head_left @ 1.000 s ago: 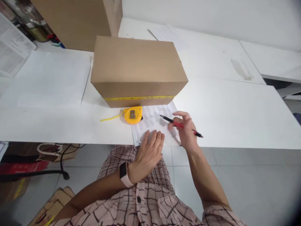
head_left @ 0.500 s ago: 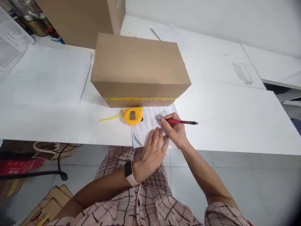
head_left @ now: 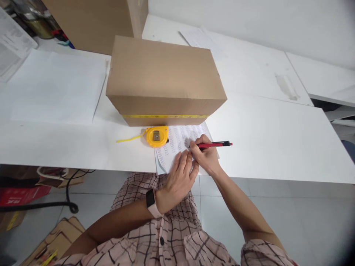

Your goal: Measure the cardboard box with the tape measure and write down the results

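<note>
My right hand (head_left: pixel 206 154) grips a red and black pen (head_left: pixel 215 144), its tip down at a sheet of paper (head_left: pixel 177 138) covered in columns of small writing. Flat on the lower part of that sheet lies my left hand (head_left: pixel 181 173), fingers stretched out, close beside the right one. A yellow tape measure (head_left: pixel 156 136) rests on the sheet's upper left edge, with a short length of its yellow blade out to the left. Just behind stands a closed cardboard box (head_left: pixel 166 77) with yellow tape along its front; it stands over the sheet's far edge.
A bigger cardboard box (head_left: pixel 91 26) stands at the back left, near some jars (head_left: pixel 39 26). White paper (head_left: pixel 58 88) lies on the left of the white table (head_left: pixel 263 144), and another sheet (head_left: pixel 199 38) lies behind the box. Flattened cardboard (head_left: pixel 55 240) is on the floor.
My right hand and the pen tip have shifted slightly down and to the right on the sheet, and the pen has rolled a little. My left hand stays in place.
</note>
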